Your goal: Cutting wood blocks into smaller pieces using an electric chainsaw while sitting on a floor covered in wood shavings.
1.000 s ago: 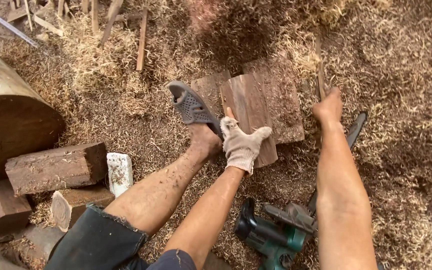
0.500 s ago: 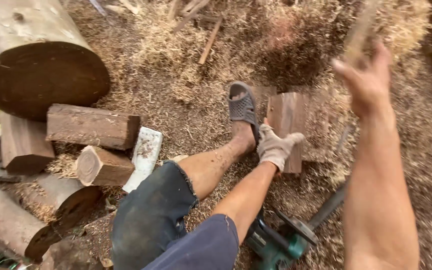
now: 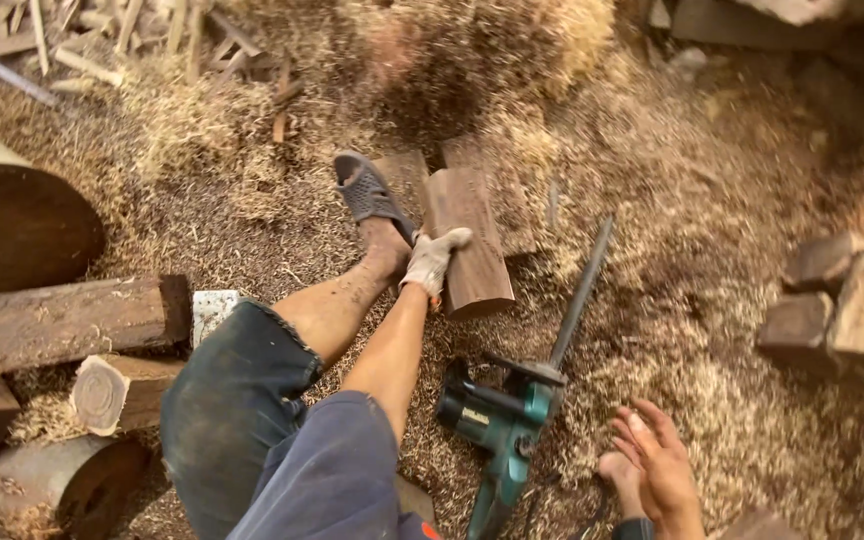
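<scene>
Gloved left hand (image 3: 433, 258) outstretched, fingers curled in a grip; bare right hand (image 3: 655, 462) low, fingers loosely spread.

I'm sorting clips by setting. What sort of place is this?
Likely an open woodcutting yard: sawdust and shavings cover the ground, cut logs lie about, and a green chainsaw rests beside the block under the gloved left hand.

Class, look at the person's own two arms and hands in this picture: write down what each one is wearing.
The left hand wears a light knitted work glove, dirty, with a reddish cuff edge; the forearm above it is bare. The right hand has no glove, and its forearm is bare, with a dark band at the wrist.
</scene>
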